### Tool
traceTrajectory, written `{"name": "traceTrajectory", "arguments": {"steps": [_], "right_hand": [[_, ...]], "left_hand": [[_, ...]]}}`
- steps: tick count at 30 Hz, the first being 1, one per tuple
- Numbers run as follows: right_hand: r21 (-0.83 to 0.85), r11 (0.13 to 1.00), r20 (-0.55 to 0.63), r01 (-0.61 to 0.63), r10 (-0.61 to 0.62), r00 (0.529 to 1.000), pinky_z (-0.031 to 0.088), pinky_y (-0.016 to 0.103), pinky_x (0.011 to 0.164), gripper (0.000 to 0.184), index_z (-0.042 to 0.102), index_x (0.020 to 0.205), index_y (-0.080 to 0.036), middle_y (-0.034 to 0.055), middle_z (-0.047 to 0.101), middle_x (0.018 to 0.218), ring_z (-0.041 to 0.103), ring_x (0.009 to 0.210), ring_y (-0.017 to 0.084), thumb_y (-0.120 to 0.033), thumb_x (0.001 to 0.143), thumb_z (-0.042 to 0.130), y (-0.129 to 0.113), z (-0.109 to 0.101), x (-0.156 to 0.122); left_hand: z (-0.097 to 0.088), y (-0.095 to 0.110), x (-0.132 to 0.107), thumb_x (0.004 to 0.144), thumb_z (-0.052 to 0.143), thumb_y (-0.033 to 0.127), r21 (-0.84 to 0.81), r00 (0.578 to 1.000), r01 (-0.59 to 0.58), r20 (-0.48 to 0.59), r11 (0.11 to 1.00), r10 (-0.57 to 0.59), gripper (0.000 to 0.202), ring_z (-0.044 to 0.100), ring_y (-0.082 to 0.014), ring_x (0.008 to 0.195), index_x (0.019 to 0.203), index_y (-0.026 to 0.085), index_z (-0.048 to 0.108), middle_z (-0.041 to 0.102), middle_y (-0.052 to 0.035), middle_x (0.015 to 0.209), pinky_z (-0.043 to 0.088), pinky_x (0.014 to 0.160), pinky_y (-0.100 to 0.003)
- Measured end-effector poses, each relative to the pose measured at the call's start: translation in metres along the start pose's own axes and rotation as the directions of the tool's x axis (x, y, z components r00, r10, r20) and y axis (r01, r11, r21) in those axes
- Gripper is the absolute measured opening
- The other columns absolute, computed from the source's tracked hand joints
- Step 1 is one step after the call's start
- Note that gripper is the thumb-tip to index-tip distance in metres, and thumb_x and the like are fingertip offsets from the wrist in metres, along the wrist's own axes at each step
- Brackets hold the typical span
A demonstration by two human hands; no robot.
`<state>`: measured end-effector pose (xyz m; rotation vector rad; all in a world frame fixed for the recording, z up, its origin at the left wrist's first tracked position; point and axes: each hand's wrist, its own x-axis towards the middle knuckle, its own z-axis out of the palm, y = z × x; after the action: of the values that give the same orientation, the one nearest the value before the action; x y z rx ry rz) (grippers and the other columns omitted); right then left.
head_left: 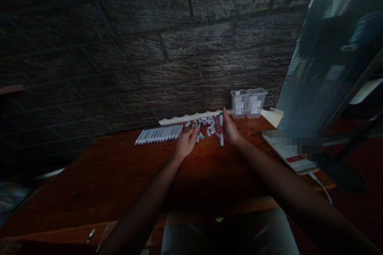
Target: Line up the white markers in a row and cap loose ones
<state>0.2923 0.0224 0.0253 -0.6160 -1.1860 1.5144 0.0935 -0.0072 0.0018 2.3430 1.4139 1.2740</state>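
A white marker (221, 139) with a green end stands nearly upright in my right hand (229, 128), its thumb laid along the upper part. My left hand (186, 142) is over the table beside a pile of loose marker caps (209, 121). Its thumb and fingers are pinched together near a teal-ended cap (202, 136), and whatever may be between them is too small to make out. Left of that hand lies a neat row of white markers (158, 134), side by side on the wood.
Two clear plastic containers (254, 105) with labels stand at the back right. A white wavy-edged strip (191, 117) runs along the brick wall (179, 48). On the right of the wooden table (119, 179) lies a tablet (287, 153) with a white cable (321, 188).
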Motion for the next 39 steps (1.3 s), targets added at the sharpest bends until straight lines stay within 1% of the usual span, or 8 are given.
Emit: {"name": "traceTrajectory", "arguments": {"steps": [7,11,16,24,29,33,36,39], "right_hand": [[0.112,0.994,0.026,0.003,-0.006,1.0,0.011,0.022,0.035,0.055,0.036,0.058,-0.023,-0.0103,0.021,0.04,0.014,0.035,0.006,-0.072,0.079,0.047,-0.006,0.004,-0.006],[0.15,0.989,0.004,0.008,-0.008,1.0,0.01,0.022,0.034,0.044,0.033,0.061,-0.023,-0.0105,0.021,0.041,0.014,0.034,0.006,-0.058,0.082,0.05,-0.009,0.003,-0.007],[0.118,0.992,-0.019,0.037,-0.035,0.999,0.012,0.021,0.033,0.038,0.033,0.062,-0.023,-0.01,0.022,0.04,0.016,0.033,0.007,-0.051,0.082,0.047,-0.007,0.002,-0.005],[0.034,0.998,-0.011,0.048,-0.048,0.999,0.013,0.022,0.033,0.039,0.032,0.062,-0.024,-0.0098,0.021,0.041,0.017,0.033,0.007,-0.053,0.084,0.045,-0.004,0.006,-0.005],[0.011,0.994,-0.113,0.11,-0.108,0.988,0.015,0.021,0.033,0.045,0.036,0.064,-0.024,-0.0099,0.022,0.042,0.018,0.034,0.007,-0.064,0.084,0.043,0.0,0.0,0.0],[0.009,0.991,-0.106,0.133,-0.131,0.986,0.023,0.021,0.035,0.046,0.048,0.075,-0.023,-0.0083,0.036,0.049,0.027,0.037,0.007,-0.068,0.081,0.047,0.009,-0.006,0.006],[-0.041,0.99,-0.094,0.138,-0.142,0.985,0.034,0.021,0.039,0.04,0.056,0.086,-0.022,-0.0048,0.051,0.062,0.041,0.045,0.009,-0.061,0.08,0.054,0.014,-0.008,0.008],[-0.097,0.984,-0.03,0.151,-0.155,0.987,0.043,0.022,0.045,0.034,0.06,0.095,-0.023,-0.0029,0.059,0.073,0.05,0.055,0.011,-0.053,0.078,0.061,0.015,-0.005,0.006]], "left_hand": [[0.0,-0.001,0.0,0.097,0.039,0.039,0.007,1.0,-0.011,-0.004,1.0,0.011,0.038,0.065,-0.0211,0.094,0.091,0.018,0.07,0.072,-0.0077,0.094,0.049,0.084,-0.032],[0.001,-0.002,0.0,0.097,0.04,0.038,0.001,1.0,-0.023,-0.005,1.0,0.023,0.037,0.065,-0.0206,0.093,0.091,0.018,0.07,0.072,-0.0075,0.093,0.05,0.083,-0.031],[0.001,-0.003,0.001,0.097,0.042,0.038,0.003,0.999,-0.031,-0.013,1.0,0.031,0.035,0.066,-0.0195,0.09,0.088,0.018,0.07,0.072,-0.0068,0.09,0.05,0.082,-0.03],[0.001,-0.003,0.001,0.096,0.042,0.037,0.004,0.999,-0.046,-0.013,0.999,0.046,0.034,0.065,-0.0189,0.088,0.088,0.018,0.07,0.071,-0.007,0.089,0.05,0.082,-0.03],[0.001,-0.002,0.001,0.097,0.041,0.038,-0.001,0.999,-0.044,-0.016,0.999,0.044,0.035,0.065,-0.0189,0.087,0.089,0.019,0.069,0.071,-0.006,0.087,0.05,0.08,-0.03],[0.001,-0.003,0.001,0.097,0.04,0.038,0.001,0.999,-0.033,-0.004,0.999,0.033,0.035,0.065,-0.019,0.084,0.09,0.019,0.069,0.07,-0.0057,0.085,0.049,0.077,-0.03],[0.001,-0.004,0.001,0.097,0.041,0.038,-0.001,1.0,-0.026,-0.007,1.0,0.026,0.035,0.065,-0.0192,0.084,0.091,0.019,0.069,0.07,-0.0062,0.086,0.049,0.078,-0.03],[0.001,-0.003,0.0,0.097,0.04,0.039,-0.001,1.0,-0.022,-0.007,1.0,0.022,0.036,0.065,-0.019,0.085,0.091,0.019,0.069,0.07,-0.0062,0.086,0.049,0.079,-0.03]]}}
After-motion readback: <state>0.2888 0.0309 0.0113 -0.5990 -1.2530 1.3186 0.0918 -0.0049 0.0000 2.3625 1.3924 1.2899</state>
